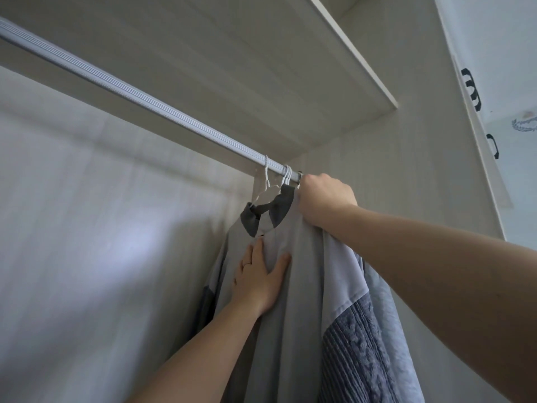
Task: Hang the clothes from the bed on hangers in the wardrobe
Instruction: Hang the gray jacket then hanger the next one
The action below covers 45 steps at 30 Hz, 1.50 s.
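A grey shirt with a dark collar (261, 216) hangs from white hangers (266, 184) at the right end of the wardrobe rail (139, 97). My left hand (258, 274) lies flat against the shirt's front, fingers spread. My right hand (322, 199) grips the top of a pale grey garment (305, 286) just under the rail's end, fingers curled. A blue knitted piece (354, 344) hangs further right, partly behind my right arm.
A shelf (290, 68) runs above the rail. The wardrobe side panel (392, 170) stands right of the clothes. Cabinet doors with black handles (472, 88) are at the far right. The rail's left stretch carries no hangers.
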Motion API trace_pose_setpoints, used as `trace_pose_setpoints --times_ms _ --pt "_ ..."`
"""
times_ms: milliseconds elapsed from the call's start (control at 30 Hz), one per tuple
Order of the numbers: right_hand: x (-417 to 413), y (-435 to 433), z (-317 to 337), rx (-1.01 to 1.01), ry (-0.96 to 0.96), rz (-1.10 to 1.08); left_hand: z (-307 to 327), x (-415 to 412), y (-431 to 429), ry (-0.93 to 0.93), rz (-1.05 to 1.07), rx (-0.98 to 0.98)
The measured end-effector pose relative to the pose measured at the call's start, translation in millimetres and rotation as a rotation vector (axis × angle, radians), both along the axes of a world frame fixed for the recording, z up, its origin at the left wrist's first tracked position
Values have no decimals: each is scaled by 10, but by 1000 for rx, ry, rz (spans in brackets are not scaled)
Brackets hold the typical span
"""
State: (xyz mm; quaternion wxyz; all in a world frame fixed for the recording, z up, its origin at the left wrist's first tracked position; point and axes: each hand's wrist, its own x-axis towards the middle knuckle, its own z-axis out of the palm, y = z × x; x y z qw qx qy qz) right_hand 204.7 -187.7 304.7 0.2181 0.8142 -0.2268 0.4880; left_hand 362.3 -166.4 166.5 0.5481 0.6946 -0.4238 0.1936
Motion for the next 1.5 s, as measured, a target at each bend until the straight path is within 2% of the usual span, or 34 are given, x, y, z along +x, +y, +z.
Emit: trace_pose_setpoints --times_ms 200,433,567,933,1233,1500 --pt "-55 -53 90 -79 -90 41 115 -10 37 -37 11 -68" --pt "-438 -252 102 -133 -192 117 263 -237 99 -232 137 -243" --pt "-885 -418 -40 -152 -217 156 357 -461 108 -330 251 -317" --pt "-2710 -1007 -322 -201 -234 154 635 -1487 -213 -471 288 -393" --pt "-4711 -1358 -603 -186 -279 -96 615 -3197 -895 -634 98 -517" --pt "-6523 -1586 -1149 -74 -282 -345 139 -4954 -1835 -542 -226 -513"
